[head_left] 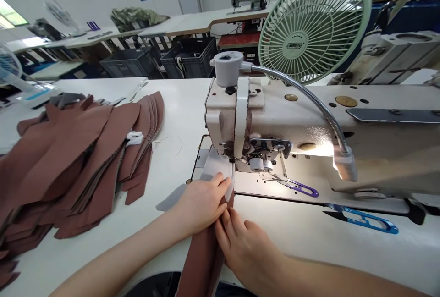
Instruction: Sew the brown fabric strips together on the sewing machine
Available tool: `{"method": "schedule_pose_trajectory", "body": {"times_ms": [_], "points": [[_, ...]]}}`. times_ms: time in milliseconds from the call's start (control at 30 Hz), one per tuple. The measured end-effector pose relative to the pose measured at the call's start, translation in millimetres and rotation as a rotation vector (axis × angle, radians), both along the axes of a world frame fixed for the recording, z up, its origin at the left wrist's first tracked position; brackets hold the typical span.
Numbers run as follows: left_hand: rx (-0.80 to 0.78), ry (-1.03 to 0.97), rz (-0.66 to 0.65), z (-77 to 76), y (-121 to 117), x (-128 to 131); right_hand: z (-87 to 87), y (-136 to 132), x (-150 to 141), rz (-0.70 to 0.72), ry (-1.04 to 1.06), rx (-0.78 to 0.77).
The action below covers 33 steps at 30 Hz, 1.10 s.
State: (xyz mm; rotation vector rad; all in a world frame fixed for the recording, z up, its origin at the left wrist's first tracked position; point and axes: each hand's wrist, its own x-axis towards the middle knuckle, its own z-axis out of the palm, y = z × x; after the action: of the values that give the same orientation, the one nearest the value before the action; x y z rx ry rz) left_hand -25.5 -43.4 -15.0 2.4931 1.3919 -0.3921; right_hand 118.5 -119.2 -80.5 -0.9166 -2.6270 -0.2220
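Observation:
A long brown leather-like piece (pixel 201 260) with a pale grey underside runs from the table's front edge up to the sewing machine (pixel 227 118). Its far end, grey side up, lies beneath the needle area. My left hand (pixel 202 203) is closed on the piece just in front of the needle, thumb and fingers pinching its edge. Close behind, nearer to me, my right hand (pixel 245 246) has its fingers pressed together on the same edge. The two hands touch or nearly touch at the fingertips. What lies under the fingers is hidden.
Stacked brown cut pieces (pixel 79 164) cover the table's left side. Purple thread snips (pixel 302 188) lie on the machine bed, blue snips (pixel 373 220) on the table at right. A bendable lamp (pixel 344 164) lights the bed; a green fan (pixel 314 26) stands behind.

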Motion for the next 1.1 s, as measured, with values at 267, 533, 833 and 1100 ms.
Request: {"method": "schedule_pose_trajectory", "body": {"times_ms": [267, 533, 833, 1100], "points": [[0.041, 0.004, -0.031, -3.8, 7.8, -2.8, 3.4, 10.4, 0.6, 0.0, -0.097, -0.056], [0.065, -0.049, -0.088, -10.7, 13.6, 0.3, -5.3, 15.2, 3.4, 0.003, -0.079, -0.083], [0.119, 0.014, -0.129, -13.1, 21.3, 0.8, -4.0, 24.3, 3.2, -0.019, -0.178, -0.039], [0.147, -0.025, -0.105, -12.9, 28.6, -1.2, -8.9, 37.6, 5.3, -0.033, -0.125, -0.033]]}}
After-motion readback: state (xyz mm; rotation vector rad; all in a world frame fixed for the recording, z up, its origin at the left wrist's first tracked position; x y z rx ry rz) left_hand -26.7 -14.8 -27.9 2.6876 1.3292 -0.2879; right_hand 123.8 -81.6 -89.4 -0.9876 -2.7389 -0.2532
